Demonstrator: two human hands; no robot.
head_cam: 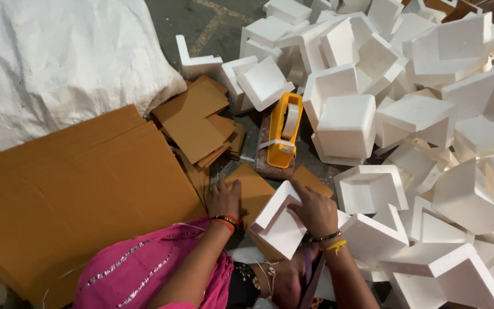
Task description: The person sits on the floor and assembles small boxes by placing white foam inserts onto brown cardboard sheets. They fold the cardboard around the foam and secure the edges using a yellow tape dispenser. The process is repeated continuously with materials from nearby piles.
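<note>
White moulded foam corner piece [278, 226], angular and matte, tilted just below frame centre, gripped by right hand [315, 210] with fingers curled over its upper edge. Left hand [225, 198], fingers spread, pressed flat on small brown cardboard square [257, 190] at 9 o'clock of foam. Rough grey concrete floor [212, 26] underneath. Orange plastic tape dispenser [284, 131] on brick at 12 o'clock. Heaped white foam corners [430, 114] crowding 1 to 4 o'clock. Large corrugated cardboard sheet [70, 189] at 9, white woven sack [58, 57] at 10.
</note>
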